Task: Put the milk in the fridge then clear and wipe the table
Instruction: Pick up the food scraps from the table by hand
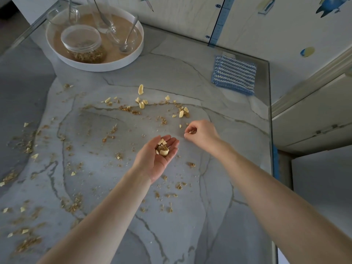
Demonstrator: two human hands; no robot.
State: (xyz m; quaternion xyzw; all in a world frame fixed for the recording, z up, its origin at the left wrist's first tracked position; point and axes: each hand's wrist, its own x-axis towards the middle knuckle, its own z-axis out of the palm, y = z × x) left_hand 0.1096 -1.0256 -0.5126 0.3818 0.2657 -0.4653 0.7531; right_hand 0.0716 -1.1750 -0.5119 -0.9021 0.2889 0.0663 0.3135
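Note:
Cereal crumbs and pale nut pieces (142,104) lie scattered over the grey marble-patterned table (219,187). My left hand (159,157) is held palm up above the table's middle, cupping a small pile of collected pieces (162,148). Just to its right, my right hand (201,133) hovers low over the table with fingertips curled together, pinching a small crumb. A folded blue-and-white striped cloth (234,74) lies at the back right. No milk is in view.
A round white tray (133,54) at the back left holds a lidded jar of cereal (83,44), glasses and spoons. The table's glass edge (270,111) runs along the right, beside white cabinets (312,111). A wall stands behind.

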